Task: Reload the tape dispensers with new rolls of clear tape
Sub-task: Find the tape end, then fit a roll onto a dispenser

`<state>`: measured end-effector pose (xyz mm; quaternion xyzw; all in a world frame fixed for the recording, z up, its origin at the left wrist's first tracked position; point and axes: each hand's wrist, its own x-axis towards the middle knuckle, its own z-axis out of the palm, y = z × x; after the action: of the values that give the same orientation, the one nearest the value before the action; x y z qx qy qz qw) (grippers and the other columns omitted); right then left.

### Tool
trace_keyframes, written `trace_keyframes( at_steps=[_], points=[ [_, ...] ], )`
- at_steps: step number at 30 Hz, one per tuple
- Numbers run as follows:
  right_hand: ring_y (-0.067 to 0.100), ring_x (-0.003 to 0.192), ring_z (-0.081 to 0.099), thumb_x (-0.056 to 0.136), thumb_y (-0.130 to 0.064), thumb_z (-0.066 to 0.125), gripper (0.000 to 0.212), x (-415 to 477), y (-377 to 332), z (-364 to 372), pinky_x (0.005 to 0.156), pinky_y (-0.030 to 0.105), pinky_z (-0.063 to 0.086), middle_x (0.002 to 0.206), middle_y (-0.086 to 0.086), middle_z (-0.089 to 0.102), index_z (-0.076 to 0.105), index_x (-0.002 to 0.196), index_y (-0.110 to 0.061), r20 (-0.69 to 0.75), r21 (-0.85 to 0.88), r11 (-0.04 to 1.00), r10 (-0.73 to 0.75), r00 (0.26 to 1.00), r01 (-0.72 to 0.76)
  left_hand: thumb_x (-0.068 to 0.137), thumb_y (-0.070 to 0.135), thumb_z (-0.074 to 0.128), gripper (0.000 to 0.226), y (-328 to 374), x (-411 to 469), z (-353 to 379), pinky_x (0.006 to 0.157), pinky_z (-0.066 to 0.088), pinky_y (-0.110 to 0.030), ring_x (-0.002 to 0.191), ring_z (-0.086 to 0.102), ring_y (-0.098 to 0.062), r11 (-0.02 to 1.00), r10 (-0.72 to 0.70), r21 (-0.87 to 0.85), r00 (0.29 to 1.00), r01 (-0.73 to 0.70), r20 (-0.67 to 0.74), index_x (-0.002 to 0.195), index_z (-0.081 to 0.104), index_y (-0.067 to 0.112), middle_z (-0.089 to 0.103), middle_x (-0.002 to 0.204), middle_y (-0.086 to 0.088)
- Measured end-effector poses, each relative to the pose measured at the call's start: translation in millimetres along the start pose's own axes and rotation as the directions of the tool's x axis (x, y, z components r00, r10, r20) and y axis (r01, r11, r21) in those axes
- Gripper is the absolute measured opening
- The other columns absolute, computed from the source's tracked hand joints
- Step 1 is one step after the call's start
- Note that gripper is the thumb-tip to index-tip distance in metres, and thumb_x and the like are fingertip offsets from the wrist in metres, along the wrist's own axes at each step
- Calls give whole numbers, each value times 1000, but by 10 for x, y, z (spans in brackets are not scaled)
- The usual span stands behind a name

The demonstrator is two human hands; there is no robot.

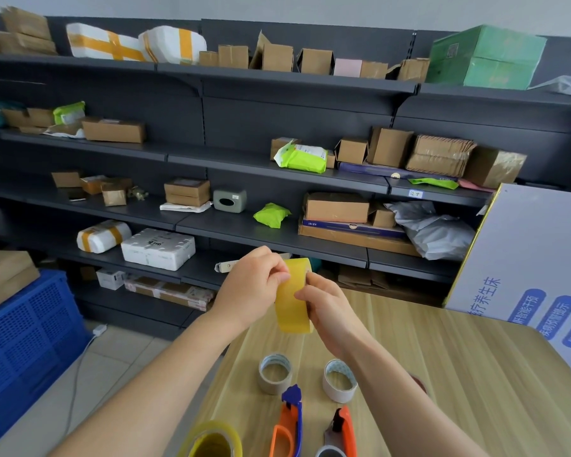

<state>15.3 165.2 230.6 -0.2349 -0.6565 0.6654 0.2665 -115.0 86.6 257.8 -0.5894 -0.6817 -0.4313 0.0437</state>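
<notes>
A yellowish clear tape roll [292, 301] is held upright above the wooden table [459, 374], seen edge-on. My left hand [251, 285] pinches its upper edge with fingertips. My right hand [327, 308] grips it from the right side. Below lie two tape dispensers: an orange and blue one [289, 423] and an orange and grey one [342, 430]. Two spent cardboard cores [275, 373] [339, 380] stand beyond them. A second full tape roll [211, 440] sits at the table's near left edge.
Dark metal shelving [277, 179] with cardboard boxes and parcels fills the background. A blue plastic crate [27, 331] stands on the floor at left. A white printed board [534, 258] leans at the table's right side.
</notes>
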Motion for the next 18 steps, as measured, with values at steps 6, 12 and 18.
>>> trace_keyframes(
  at_steps=[6, 12, 18],
  points=[
    [24, 98, 68, 84, -11, 54, 40, 3, -19, -59, 90, 41, 53, 113, 18, 68, 59, 123, -7, 18, 66, 998, -2, 1000, 0, 96, 15, 51, 15, 14, -16, 16, 66, 45, -28, 77, 50, -8, 999, -4, -52, 1000, 4, -1, 81, 53, 15, 49, 83, 8],
    [29, 102, 69, 75, -6, 52, 47, -9, -37, -136, 84, 37, 55, 111, 18, 70, 61, 120, -1, 66, 166, 986, -10, 998, -1, 94, 16, 56, 10, -52, -15, 27, 67, 46, -24, 79, 53, -5, 998, 52, -26, 997, -53, -63, 90, 65, 17, 58, 86, 8],
    [23, 87, 70, 99, -2, 43, 23, -44, -85, -133, 79, 36, 57, 99, 18, 70, 64, 109, 1, 60, 181, 983, -4, 998, -7, 85, 31, 60, 29, -76, -24, 3, 93, 45, -23, 107, 55, -6, 991, 136, 3, 991, -136, -7, 107, 71, 15, 66, 111, 7]
  ],
)
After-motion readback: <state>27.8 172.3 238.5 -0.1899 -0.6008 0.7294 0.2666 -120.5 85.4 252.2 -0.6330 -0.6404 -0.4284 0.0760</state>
